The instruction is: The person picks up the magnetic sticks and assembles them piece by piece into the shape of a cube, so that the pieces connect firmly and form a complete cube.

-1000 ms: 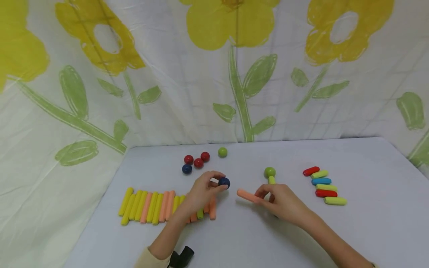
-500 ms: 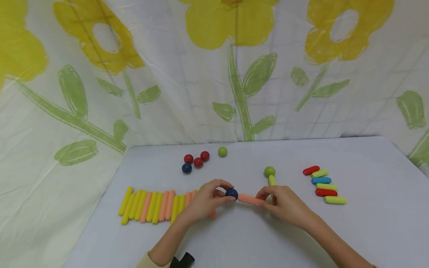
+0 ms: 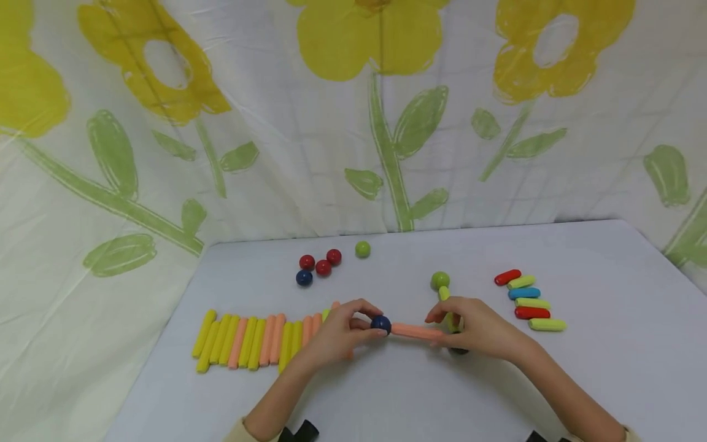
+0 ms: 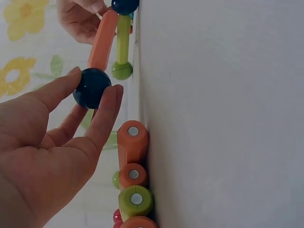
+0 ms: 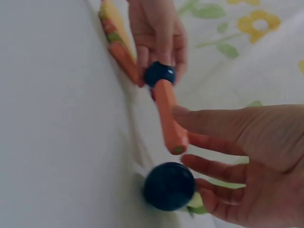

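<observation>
In the head view my left hand pinches a dark blue ball between thumb and fingers. One end of an orange magnetic stick meets that ball. At its other end is my right hand, the thumb lying on the stick and the index finger partly hidden behind it. Just below the stick's free end, a second dark blue ball stands apart from it. This ball joins a yellow-green stick whose far end carries a green ball.
A row of yellow, orange and green sticks lies left, partly behind my left hand. Red balls, a blue ball and a green ball sit behind. Short coloured sticks lie right on the white table.
My left hand has brought the blue ball right and down until it meets the orange stick. The right hand's fingers have spread a little and the stick lies more level.
</observation>
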Demonstrator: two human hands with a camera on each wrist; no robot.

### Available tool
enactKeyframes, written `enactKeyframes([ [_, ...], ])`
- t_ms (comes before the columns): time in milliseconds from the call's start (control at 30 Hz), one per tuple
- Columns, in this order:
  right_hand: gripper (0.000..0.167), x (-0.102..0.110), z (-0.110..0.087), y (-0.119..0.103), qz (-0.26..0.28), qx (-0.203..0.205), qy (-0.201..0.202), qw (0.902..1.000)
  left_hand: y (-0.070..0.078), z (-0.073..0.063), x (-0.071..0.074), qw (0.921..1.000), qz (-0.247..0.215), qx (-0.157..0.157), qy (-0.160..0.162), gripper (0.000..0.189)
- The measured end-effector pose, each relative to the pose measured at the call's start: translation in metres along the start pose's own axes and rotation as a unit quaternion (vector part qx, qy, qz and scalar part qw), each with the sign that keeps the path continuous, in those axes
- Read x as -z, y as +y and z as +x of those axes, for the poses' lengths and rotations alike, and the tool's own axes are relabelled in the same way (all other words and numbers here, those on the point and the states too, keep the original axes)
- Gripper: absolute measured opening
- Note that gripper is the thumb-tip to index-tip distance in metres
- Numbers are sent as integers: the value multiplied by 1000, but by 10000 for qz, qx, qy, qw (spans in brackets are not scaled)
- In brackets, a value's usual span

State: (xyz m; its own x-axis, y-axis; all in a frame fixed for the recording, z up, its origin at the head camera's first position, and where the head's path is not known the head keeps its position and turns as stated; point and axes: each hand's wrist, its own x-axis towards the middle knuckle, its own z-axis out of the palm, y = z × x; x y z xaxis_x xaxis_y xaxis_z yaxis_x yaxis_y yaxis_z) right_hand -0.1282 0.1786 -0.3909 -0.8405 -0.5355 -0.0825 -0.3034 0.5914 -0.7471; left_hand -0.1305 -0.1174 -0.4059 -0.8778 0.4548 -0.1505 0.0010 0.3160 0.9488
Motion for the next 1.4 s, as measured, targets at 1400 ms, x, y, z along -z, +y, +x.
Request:
enactKeyframes([
  [1400,31,29,-6,35,702,-242,-1140,9907,1,-4,-12,9921,1225,-9,-251,23],
])
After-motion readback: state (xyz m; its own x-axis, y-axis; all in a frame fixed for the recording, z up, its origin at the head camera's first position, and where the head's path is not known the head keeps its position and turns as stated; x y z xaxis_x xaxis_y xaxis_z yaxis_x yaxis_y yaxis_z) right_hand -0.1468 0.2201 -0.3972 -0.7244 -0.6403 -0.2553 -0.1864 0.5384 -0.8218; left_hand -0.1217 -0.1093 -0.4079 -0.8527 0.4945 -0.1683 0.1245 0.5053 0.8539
